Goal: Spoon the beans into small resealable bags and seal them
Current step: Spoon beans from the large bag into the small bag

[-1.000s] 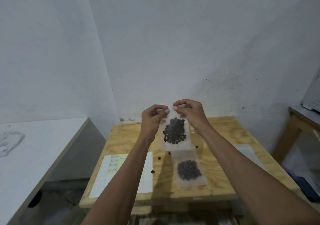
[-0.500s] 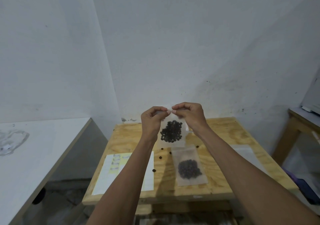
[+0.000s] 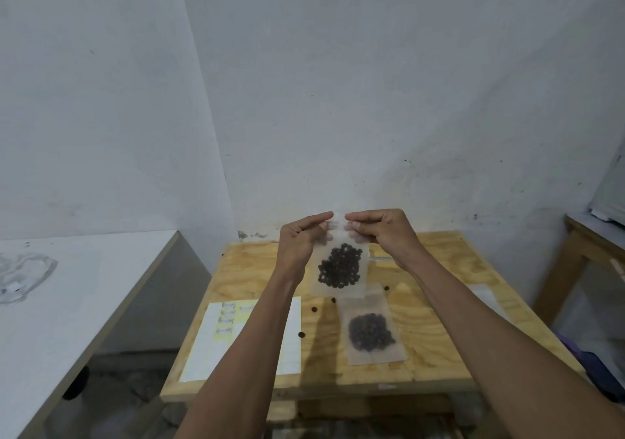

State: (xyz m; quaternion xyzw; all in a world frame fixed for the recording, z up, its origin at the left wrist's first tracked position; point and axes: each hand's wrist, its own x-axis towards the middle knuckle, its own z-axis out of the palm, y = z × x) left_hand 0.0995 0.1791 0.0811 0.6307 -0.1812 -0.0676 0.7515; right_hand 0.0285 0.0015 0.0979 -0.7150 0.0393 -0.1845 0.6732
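I hold a small clear resealable bag (image 3: 340, 266) of dark beans upright above the wooden table (image 3: 436, 269). My left hand (image 3: 301, 240) pinches the bag's top strip on the left, and my right hand (image 3: 385, 234) pinches it on the right, fingertips almost meeting. A second bag (image 3: 370, 333) with dark beans lies flat on the table just below the held one. A few loose beans (image 3: 314, 309) are scattered on the wood near it.
A white sheet with labels (image 3: 220, 340) lies on the table's left part, partly under my left forearm. A white counter (image 3: 67, 289) stands to the left, another wooden table (image 3: 588, 245) at the far right. Another clear bag (image 3: 483, 294) lies at the table's right.
Both hands have stayed on the bag's top edge, which sits slightly lower and more upright than before; the fingertips have shifted along the seal strip.
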